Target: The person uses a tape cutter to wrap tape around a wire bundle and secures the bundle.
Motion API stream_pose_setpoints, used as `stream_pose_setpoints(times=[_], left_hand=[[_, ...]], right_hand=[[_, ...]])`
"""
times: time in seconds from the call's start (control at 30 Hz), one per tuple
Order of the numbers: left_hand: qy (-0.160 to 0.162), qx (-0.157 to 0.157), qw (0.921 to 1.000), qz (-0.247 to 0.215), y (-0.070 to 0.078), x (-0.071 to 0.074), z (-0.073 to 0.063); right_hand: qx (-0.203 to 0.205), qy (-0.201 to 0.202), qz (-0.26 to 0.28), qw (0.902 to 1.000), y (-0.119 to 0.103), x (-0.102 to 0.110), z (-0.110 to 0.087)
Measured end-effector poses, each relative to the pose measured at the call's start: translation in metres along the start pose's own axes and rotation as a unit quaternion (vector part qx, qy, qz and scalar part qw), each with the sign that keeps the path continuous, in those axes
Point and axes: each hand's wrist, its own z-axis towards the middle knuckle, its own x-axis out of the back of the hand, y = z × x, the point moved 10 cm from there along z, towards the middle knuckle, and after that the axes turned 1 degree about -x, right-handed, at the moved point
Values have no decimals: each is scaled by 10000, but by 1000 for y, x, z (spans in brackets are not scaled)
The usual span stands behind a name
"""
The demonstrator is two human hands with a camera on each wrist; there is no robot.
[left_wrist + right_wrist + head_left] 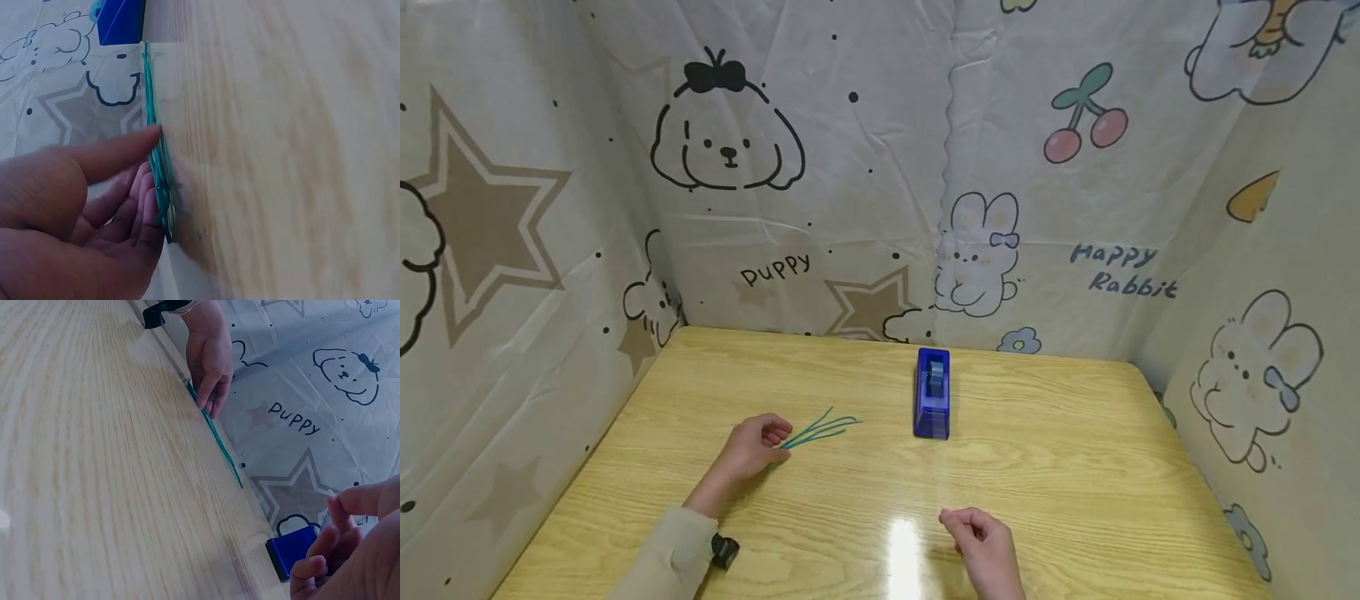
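Note:
Several thin teal strands (820,429), like wires or ties, fan out on the table at left of centre. My left hand (752,446) pinches their near end, with the thumb (147,140) on one side and the fingers curled on the other. Nearer the front edge and to the right is my right hand (985,546). Its thumb and index finger pinch a small clear piece of tape (330,494), hardly visible. A blue tape dispenser (932,408) with a roll in it stands at the back, apart from both hands.
The wooden table (1075,467) reaches back to a printed cloth (865,183) that hangs behind it and at both sides. A dark band with a small black device (725,551) sits on the left wrist.

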Motion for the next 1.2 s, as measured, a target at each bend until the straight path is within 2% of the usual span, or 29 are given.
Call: stream_pose_setpoints(times=[0.13, 0.37, 0.6, 0.9, 1.2], left_hand=[[37, -123, 9996, 243, 2, 0, 2], [-216, -265, 9967, 736, 5, -9, 1], [-441, -379, 9894, 1330, 6, -15, 2], [-497, -423, 9889, 1333, 8, -16, 2], [-509, -490, 9853, 1554, 11, -17, 0]], right_hand=[[-54, 36, -40, 10000, 2, 1, 1], [-95, 11, -55, 9999, 6, 2, 1], [-94, 3, -103, 9999, 5, 2, 1], [28, 43, -116, 9999, 2, 3, 0], [-53, 30, -108, 9999, 2, 3, 2]])
